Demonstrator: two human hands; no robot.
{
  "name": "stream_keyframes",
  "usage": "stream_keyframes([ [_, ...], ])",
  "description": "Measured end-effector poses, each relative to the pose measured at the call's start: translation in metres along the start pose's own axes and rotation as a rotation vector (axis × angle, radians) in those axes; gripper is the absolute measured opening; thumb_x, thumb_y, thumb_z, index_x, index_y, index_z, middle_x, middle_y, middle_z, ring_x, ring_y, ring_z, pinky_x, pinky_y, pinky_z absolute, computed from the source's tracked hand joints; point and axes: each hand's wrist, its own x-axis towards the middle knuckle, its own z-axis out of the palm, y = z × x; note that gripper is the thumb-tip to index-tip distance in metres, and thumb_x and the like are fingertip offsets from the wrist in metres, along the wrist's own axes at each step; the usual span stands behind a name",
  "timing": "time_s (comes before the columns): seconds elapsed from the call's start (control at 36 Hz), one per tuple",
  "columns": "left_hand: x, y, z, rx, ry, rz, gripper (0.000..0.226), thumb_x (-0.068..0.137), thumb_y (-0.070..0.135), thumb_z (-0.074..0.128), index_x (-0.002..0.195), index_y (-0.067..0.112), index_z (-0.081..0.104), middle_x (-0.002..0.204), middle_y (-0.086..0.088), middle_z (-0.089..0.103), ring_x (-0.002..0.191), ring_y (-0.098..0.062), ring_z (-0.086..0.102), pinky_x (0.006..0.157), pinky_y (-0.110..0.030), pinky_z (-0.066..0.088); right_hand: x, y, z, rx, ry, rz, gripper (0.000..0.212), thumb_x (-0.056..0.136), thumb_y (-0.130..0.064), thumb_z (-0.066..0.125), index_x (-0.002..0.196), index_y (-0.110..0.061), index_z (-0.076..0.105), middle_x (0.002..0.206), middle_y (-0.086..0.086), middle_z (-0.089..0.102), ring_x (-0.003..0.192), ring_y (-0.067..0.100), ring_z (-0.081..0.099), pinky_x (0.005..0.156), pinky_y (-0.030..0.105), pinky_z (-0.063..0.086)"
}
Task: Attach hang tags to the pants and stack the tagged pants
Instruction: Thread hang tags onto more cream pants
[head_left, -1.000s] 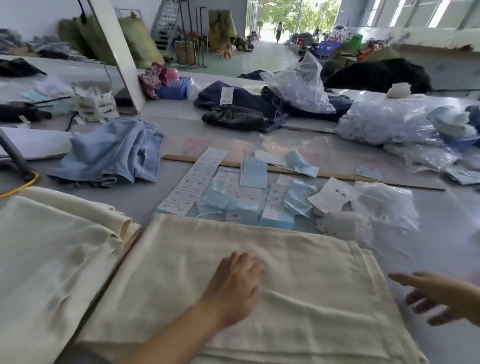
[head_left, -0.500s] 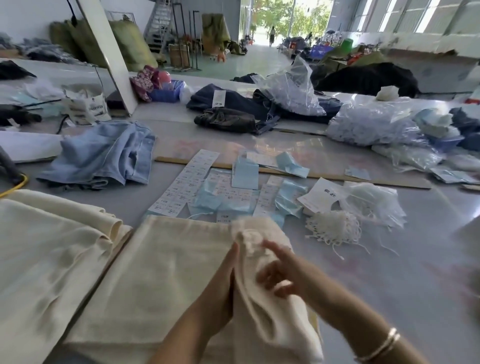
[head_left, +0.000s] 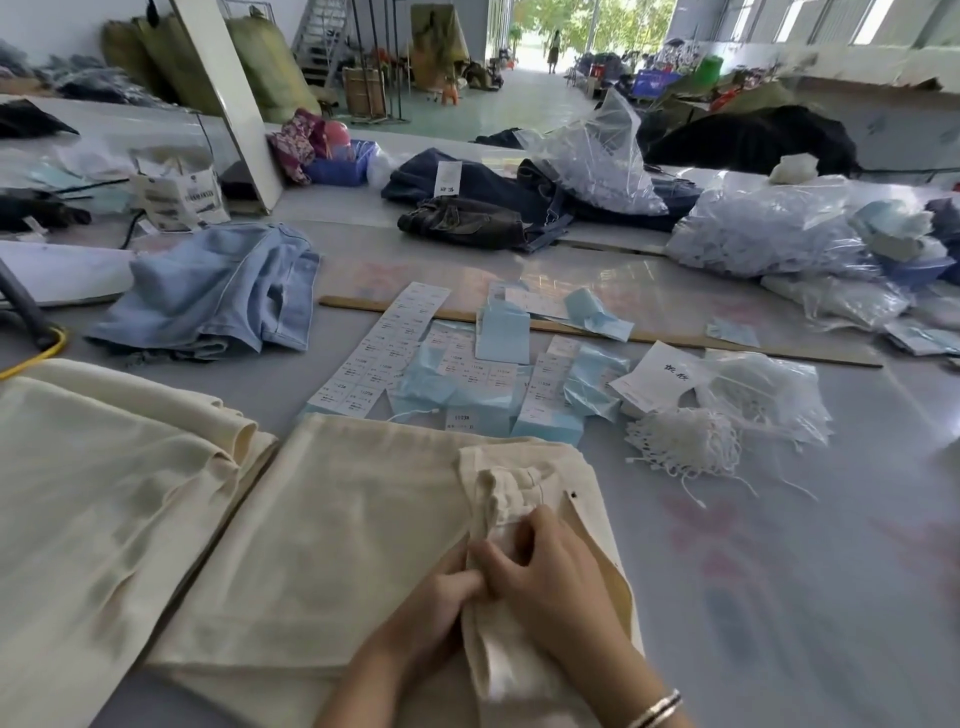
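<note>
Both hands have closed in on the folded-back waistband since the earlier frame: the right hand (head_left: 545, 577), previously raised with fingers apart, now lies low on the cloth, and the flap lies flatter. Right fingers curl over and grasp the bunched waistband edge of the cream pants (head_left: 337, 530). The left hand (head_left: 441, 603) meets it from 9 o'clock, thumb and fingers pinching the same fold. A silver bracelet (head_left: 657, 709) sits on the right wrist.

These pants lie flat on the grey table (head_left: 779, 545), directly before the person. At 9 o'clock lies a second stack of cream pants (head_left: 104, 467), just beside the first. At 12 o'clock, touching the pants' far edge, lie blue hang tags (head_left: 501, 338) and white label sheets (head_left: 384, 348). At 1 o'clock lies a heap of white tag strings (head_left: 683, 441). At 11 o'clock, well apart, lie light blue jeans (head_left: 208, 291).
</note>
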Motion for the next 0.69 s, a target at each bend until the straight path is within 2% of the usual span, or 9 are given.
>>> stream_keyframes([
  [0.08,0.0,0.001,-0.002,-0.02,0.006,-0.001,0.047,0.077,0.005,0.052,0.121,0.011,0.066,0.123,-0.023,0.063,0.115,-0.036,0.06,0.092,-0.039,0.053,0.003,0.005,0.001,0.022,0.018,-0.059,0.026,0.085,-0.046,0.05,0.072,-0.027,0.04,0.072,-0.008,0.052,0.065,0.005,0.046,0.058,0.021,0.035],
  [0.14,0.001,0.0,-0.002,-0.017,0.05,-0.011,0.037,0.085,0.009,0.054,0.119,0.005,0.066,0.12,-0.027,0.063,0.114,-0.039,0.06,0.095,-0.043,0.051,0.001,0.014,0.0,0.207,0.032,-0.048,0.024,0.091,-0.035,0.051,0.072,-0.02,0.049,0.068,-0.002,0.056,0.066,0.01,0.052,0.064,0.021,0.041],
  [0.22,0.002,-0.001,0.0,-0.012,0.127,-0.038,0.029,0.084,0.007,0.052,0.102,0.01,0.075,0.11,-0.026,0.068,0.102,-0.036,0.067,0.079,-0.036,0.056,-0.004,0.024,-0.005,0.649,-0.017,0.007,0.029,0.092,-0.029,0.058,0.081,-0.002,0.056,0.077,0.019,0.058,0.073,0.024,0.053,0.078,0.046,0.044],
  [0.31,0.003,0.0,0.002,-0.067,0.151,-0.062,0.031,0.072,0.007,0.056,0.095,0.005,0.076,0.107,-0.028,0.068,0.097,-0.036,0.068,0.076,-0.036,0.058,-0.005,0.031,-0.009,1.191,-0.087,0.063,0.03,0.084,-0.026,0.058,0.1,-0.003,0.068,0.101,0.024,0.067,0.096,0.024,0.064,0.086,0.038,0.051],
  [0.36,0.003,0.001,0.002,-0.117,0.161,-0.074,0.031,0.072,0.006,0.055,0.095,0.002,0.076,0.109,-0.029,0.067,0.097,-0.036,0.068,0.078,-0.039,0.058,-0.004,0.034,-0.009,1.417,-0.095,0.102,0.032,0.081,-0.024,0.056,0.105,-0.008,0.071,0.109,0.019,0.069,0.102,0.024,0.066,0.08,0.03,0.055],
  [0.47,-0.001,0.004,0.003,-0.104,0.11,-0.081,0.041,0.084,0.017,0.06,0.12,-0.004,0.063,0.121,-0.027,0.062,0.113,-0.038,0.061,0.098,-0.045,0.049,-0.002,0.034,-0.005,1.199,-0.079,0.023,0.028,0.08,-0.023,0.061,0.104,-0.014,0.07,0.109,0.013,0.07,0.105,0.022,0.064,0.089,0.036,0.052],
  [0.56,-0.002,0.002,0.002,-0.059,0.067,-0.036,0.048,0.075,0.013,0.063,0.121,-0.002,0.061,0.118,-0.027,0.064,0.11,-0.04,0.062,0.089,-0.041,0.054,-0.003,0.03,-0.003,0.976,-0.045,-0.007,0.028,0.079,-0.03,0.057,0.099,-0.013,0.067,0.101,0.017,0.067,0.099,0.023,0.061,0.094,0.049,0.044],
  [0.64,-0.002,-0.002,-0.003,-0.14,0.042,-0.034,0.051,0.066,0.002,0.055,0.116,-0.004,0.062,0.116,-0.031,0.063,0.106,-0.041,0.063,0.084,-0.041,0.055,-0.003,0.031,-0.004,1.04,-0.009,0.039,0.022,0.082,-0.02,0.053,0.098,-0.02,0.068,0.102,0.011,0.069,0.101,0.026,0.063,0.092,0.043,0.047],
  [0.69,0.0,-0.005,-0.006,-0.187,0.038,-0.047,0.057,0.063,0.0,0.051,0.12,-0.006,0.059,0.119,-0.033,0.06,0.111,-0.044,0.06,0.088,-0.044,0.055,-0.004,0.032,-0.004,1.095,0.035,0.078,0.027,0.088,-0.008,0.052,0.095,-0.03,0.065,0.095,0.007,0.071,0.089,0.018,0.066,0.08,0.034,0.051],
])
